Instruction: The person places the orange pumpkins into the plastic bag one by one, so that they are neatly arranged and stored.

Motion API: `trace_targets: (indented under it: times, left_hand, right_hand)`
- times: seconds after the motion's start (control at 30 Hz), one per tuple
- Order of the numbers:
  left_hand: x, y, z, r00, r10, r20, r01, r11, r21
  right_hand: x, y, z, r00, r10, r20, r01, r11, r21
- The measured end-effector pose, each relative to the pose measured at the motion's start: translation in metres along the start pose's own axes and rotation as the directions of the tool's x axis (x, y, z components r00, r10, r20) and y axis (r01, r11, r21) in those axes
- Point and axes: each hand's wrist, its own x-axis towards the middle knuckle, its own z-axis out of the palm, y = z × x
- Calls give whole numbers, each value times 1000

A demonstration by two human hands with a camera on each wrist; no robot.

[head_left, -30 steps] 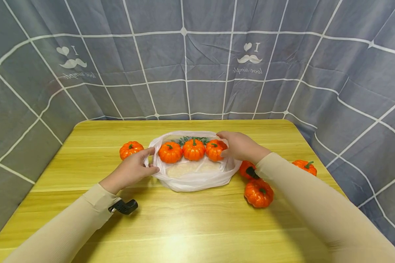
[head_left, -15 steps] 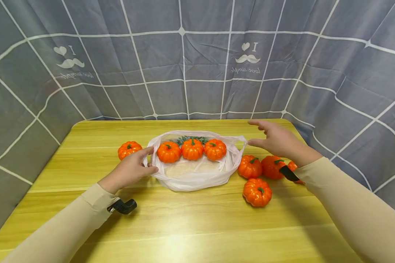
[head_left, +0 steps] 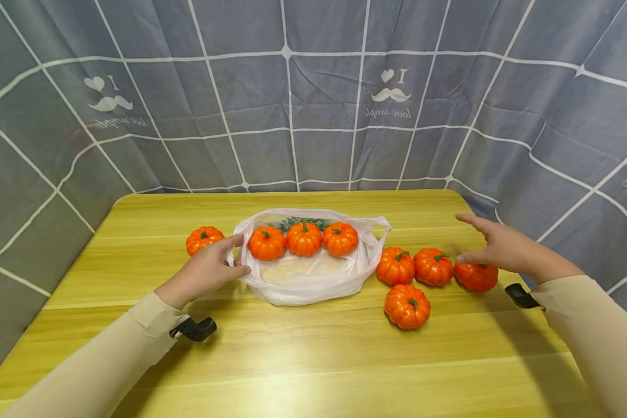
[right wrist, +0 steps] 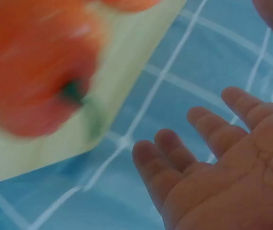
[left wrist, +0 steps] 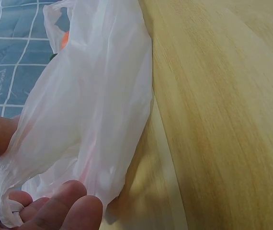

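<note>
A white plastic bag lies with its mouth spread on the wooden table. Three small orange pumpkins sit in it side by side: a left pumpkin, a middle pumpkin and a right pumpkin. My left hand holds the bag's left edge; the left wrist view shows fingers curled about its loop. My right hand hovers with fingers spread, holding nothing, by the rightmost pumpkin. Whether the thumb touches that pumpkin is unclear.
Right of the bag are a pumpkin close to its side, another pumpkin, and a nearer pumpkin. One more pumpkin is behind my left hand. A grey checked curtain surrounds the table.
My right hand has left the right pumpkin inside the bag and moved right, out to the rightmost pumpkin. The bag's right handle now sticks up. My left hand stays in place.
</note>
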Motion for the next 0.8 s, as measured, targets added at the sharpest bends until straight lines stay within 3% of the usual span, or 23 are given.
trace_targets:
  times: [0.17,0.33,0.47,0.8]
  left_hand:
    - [0,0,0,1000,0,-2,1,1000,7]
    - [-1,1,1,1000,17,-14,-17,1000,23]
    - [-1,3,2,999,40,-28,-39,999,34]
    - [-1,0,2,999,20,-24,-20,999,33]
  right_hand:
    - [-9,39,10,998,25,51,-29,998,63]
    - [-15,64,23,997,-12,81,0,990,138]
    - [-15,72,33,996,-37,83,22,984,174]
    - [-11,77,41,996,10,90,-27,981,192]
